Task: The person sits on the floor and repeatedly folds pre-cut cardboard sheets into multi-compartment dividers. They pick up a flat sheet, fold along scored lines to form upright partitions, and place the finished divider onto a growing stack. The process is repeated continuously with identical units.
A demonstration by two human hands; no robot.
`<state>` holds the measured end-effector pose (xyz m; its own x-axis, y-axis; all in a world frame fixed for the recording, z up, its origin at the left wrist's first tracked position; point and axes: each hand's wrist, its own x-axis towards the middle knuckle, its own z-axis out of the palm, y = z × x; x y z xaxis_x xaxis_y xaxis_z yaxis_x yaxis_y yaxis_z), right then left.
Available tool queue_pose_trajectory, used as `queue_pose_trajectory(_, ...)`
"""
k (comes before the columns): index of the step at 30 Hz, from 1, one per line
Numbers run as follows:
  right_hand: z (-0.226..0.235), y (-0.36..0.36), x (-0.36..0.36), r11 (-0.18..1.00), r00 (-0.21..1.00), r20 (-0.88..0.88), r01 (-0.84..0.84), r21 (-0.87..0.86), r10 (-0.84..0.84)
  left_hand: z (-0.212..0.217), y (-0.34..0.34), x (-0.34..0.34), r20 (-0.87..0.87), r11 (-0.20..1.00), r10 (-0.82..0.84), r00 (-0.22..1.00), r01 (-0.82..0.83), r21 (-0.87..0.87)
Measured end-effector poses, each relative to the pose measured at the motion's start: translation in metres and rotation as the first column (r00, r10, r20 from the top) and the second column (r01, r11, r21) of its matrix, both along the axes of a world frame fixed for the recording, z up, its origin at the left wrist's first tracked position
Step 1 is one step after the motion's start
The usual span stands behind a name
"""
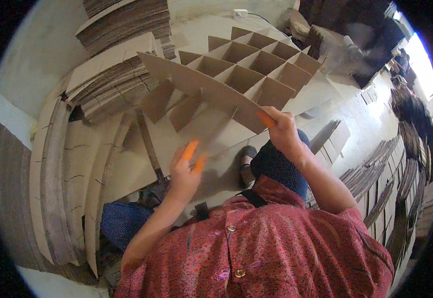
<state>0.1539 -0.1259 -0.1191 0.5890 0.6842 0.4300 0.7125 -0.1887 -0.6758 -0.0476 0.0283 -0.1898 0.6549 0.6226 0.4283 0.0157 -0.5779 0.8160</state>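
Brown corrugated cardboard divider strip [196,89], long and slotted, hangs over the lap; the right hand [282,130] pinches its lower edge. The left hand [184,171] closes on a short cardboard cross-piece [211,130]. Likely light, bendable; best gripped along edges.

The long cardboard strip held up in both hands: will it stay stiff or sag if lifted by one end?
The long cardboard strip looks thin and slotted, so probably light and prone to bending. The right hand grips its end, and the cross pieces hanging from it may slip off.

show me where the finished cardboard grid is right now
In the head view the cardboard grid lies top centre, just beyond the long strip held by the right hand.
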Motion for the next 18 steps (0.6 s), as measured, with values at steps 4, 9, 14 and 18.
queue_pose_trajectory(4,0.003,-0.003,0.005,0.998,0.998,0.057,-0.030,0.049,0.027,0.008,0.009,0.038,0.013,0.978,-0.021,1.000,0.018,0.209)
queue_pose_trajectory(9,-0.006,-0.007,0.017,1.000,0.999,0.038,0.027,-0.003,-0.027,0.011,0.013,0.043,0.011,0.990,-0.056,0.998,0.054,0.134)
queue_pose_trajectory(14,-0.026,-0.021,0.011,0.989,0.993,-0.097,0.057,-0.133,-0.070,0.015,0.008,0.032,0.022,0.990,-0.054,0.998,0.050,0.132)
queue_pose_trajectory(18,-0.002,-0.022,0.016,0.998,0.993,0.116,-0.015,-0.058,0.022,0.011,0.030,0.006,0.169,0.995,0.087,0.982,-0.093,0.028)
